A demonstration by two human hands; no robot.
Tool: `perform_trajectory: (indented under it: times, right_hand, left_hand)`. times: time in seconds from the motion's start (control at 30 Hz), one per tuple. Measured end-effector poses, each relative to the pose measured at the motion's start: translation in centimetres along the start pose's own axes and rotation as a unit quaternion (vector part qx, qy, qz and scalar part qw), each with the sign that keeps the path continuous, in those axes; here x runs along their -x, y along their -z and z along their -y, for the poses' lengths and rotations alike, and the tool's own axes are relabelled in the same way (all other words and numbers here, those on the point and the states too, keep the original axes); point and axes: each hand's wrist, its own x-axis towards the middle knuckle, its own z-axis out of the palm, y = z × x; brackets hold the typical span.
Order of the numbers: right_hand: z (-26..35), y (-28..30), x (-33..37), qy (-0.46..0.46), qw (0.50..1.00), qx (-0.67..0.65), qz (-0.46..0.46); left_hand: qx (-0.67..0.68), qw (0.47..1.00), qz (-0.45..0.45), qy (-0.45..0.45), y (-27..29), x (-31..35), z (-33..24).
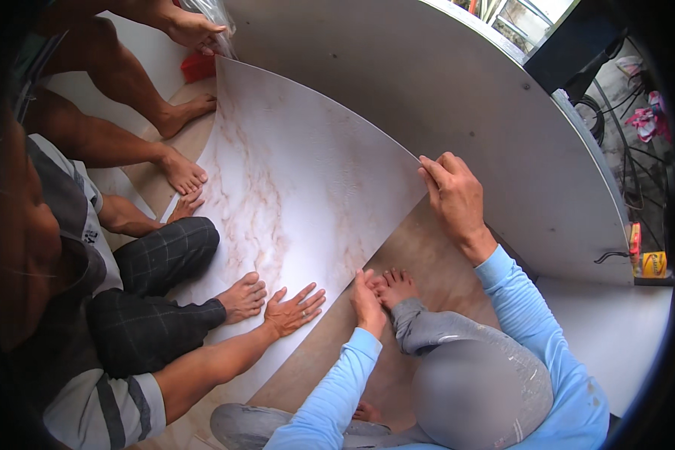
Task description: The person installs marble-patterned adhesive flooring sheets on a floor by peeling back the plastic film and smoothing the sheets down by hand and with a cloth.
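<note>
A large white sheet with brown marble veining [300, 172] spreads across the middle, its far right corner raised off the floor. My right hand [455, 196] pinches that corner between thumb and fingers. Nearer to me, my left hand [368, 304] is closed at the sheet's near right edge, thumb and fingertips together there. A co-worker's hand [294, 310] lies flat on the sheet left of my left hand, fingers spread. That person's other hand [187, 205] rests at the sheet's left edge. At the far left corner, another person's hand [195, 30] grips the sheet.
Brown flooring [442, 255] shows beside the sheet. A curved grey panel [427, 82] stands along the far and right side. My bare foot [397, 289] is close to my left hand. A yellow container [651, 264] and dark cables [634, 161] are at the right. A red object [197, 67] sits far left.
</note>
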Motion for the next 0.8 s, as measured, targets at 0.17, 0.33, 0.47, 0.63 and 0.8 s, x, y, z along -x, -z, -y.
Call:
perform_trajectory:
  times: [0.17, 0.33, 0.47, 0.63, 0.8]
  right_hand:
    - [-0.6, -0.9, 0.4, -0.006, 1.0, -0.003, 0.011]
    - [-1.2, -2.3, 0.1, 0.001, 1.0, 0.0, 0.017]
    - [-2.6, -4.9, 0.0, 0.004, 1.0, -0.005, 0.027]
    - [-4.1, -6.6, -0.4, 0.002, 0.999, -0.002, 0.052]
    - [-5.4, -7.8, 0.0, -0.003, 0.998, -0.014, 0.064]
  left_hand:
    - [-0.452, 0.695, -0.135, -0.542, -2.4, 1.8, -2.1]
    - [-0.523, 0.686, -0.079, -0.5, -1.3, -0.1, -1.7]
    - [-0.605, 0.655, -0.056, -0.448, -0.8, -1.4, -1.0]
    - [-0.639, 0.633, -0.047, -0.436, -1.0, -1.5, -0.8]
    - [-0.661, 0.624, -0.047, -0.414, -1.4, -1.5, -0.8]
